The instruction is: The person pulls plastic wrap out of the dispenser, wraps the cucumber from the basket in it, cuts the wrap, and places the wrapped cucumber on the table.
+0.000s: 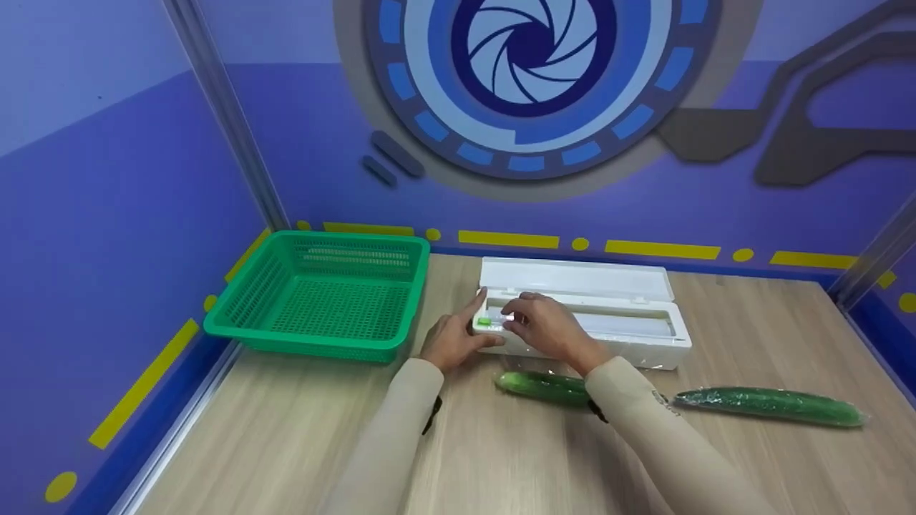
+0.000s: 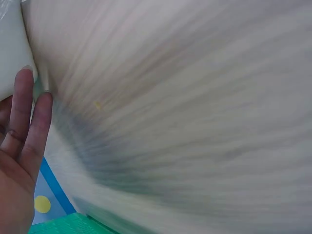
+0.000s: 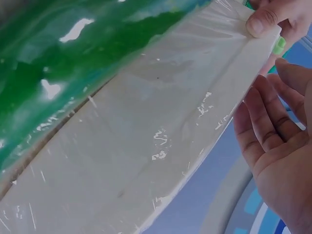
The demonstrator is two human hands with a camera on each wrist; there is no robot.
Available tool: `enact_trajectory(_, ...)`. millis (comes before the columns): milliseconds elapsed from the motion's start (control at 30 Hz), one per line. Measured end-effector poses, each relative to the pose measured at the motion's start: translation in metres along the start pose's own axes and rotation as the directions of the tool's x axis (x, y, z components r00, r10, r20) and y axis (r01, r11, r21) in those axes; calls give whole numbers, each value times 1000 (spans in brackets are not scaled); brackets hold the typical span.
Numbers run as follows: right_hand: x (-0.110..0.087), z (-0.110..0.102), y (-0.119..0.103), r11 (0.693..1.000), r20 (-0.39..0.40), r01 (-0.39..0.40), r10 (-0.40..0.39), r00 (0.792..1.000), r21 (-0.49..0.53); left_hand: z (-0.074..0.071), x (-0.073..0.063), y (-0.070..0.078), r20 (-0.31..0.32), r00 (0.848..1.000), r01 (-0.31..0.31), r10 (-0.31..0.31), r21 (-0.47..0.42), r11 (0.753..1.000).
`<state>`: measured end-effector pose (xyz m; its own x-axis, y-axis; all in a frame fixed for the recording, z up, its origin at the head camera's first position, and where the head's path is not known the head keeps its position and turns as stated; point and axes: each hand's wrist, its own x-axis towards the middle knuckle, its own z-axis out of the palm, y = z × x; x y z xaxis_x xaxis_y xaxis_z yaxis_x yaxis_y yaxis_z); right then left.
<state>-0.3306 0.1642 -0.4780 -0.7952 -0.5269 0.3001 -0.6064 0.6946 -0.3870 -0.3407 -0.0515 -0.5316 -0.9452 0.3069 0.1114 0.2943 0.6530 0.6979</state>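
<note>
A white cling film box [image 1: 594,343] stands with its lid [image 1: 572,277] raised, showing the roll inside and a green slider [image 1: 484,321] at the left end. My left hand [image 1: 454,340] holds that end, thumb on the front face and index finger toward the back corner. Over the slider end, my right hand [image 1: 547,325] bends its fingers; in the right wrist view its thumb and fingertips are apart at the box's upper edge. Clear film [image 3: 161,141] drapes down the box's front. A cucumber [image 1: 540,386] lies before it, partly hidden by my right forearm.
Another cucumber [image 1: 773,405], wrapped in clear film, lies to the right on the wooden table [image 1: 515,458]. A green plastic basket [image 1: 408,315] stands at the left, near the purple side wall [image 1: 107,236]. The back wall rises close behind the box.
</note>
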Motion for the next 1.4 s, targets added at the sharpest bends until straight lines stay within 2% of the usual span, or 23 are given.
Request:
enact_trajectory(133, 4, 2, -2, 1000, -7, 19, -19, 1000, 24, 3, -1, -2, -4, 1000, 9, -9, -27, 1000)
enact_trajectory(333, 14, 6, -8, 991, -32, 64, -61, 998, 115, 6, 1, -3, -5, 1000, 28, -28, -50, 998)
enact_trajectory(467, 20, 8, -12, 989, -5, 26, -25, 1000, 148, 5, 0, -5, -8, 999, 31, -31, -66, 997)
enact_trajectory(633, 24, 14, -14, 994, 14, -26, 24, 1000, 108, 4, -2, -5, -15, 999, 27, -29, -77, 997)
enact_trajectory(867, 24, 18, -16, 999, -25, -6, 7, 1000, 48, 6, 0, -6, -21, 1000, 15, -16, -74, 997)
enact_trajectory(1133, 21, 17, -13, 1000, -18, 23, -23, 1000, 19, 6, 2, -7, -34, 999, -15, 14, -53, 998)
enact_trajectory(1400, 18, 14, -10, 999, -6, 36, -36, 999, 2, 5, 0, -3, -20, 1000, 0, -1, -56, 998)
